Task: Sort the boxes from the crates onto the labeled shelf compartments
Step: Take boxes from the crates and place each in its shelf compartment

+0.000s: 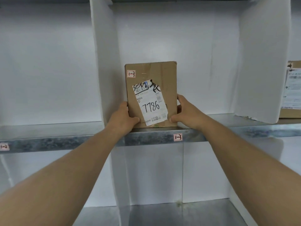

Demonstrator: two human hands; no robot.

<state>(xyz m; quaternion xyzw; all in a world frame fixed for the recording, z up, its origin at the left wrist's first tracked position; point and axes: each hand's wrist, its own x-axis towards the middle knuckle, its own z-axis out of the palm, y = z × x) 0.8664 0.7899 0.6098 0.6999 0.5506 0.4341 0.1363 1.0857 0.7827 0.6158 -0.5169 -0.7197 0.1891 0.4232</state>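
Left hand (124, 115) and right hand (185, 110) grip the upright cardboard box (151, 82) on the shelf (228, 132) marked 1-3.

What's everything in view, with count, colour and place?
cardboard box: 1, brown, upright in the middle compartment
shipping label: 1, white, on the box front, reads 7786
1-3 tags: 2, pale, box corner and shelf edge below
1-2 tag: 1, pale, shelf edge far left
second box: 1, brown, far right, cut off
dividers: 2, white, flanking the middle compartment
metal shelves: 2, grey, upper and lower
left hand: 1, bare, grips box's left side
right hand: 1, bare, grips box's right side
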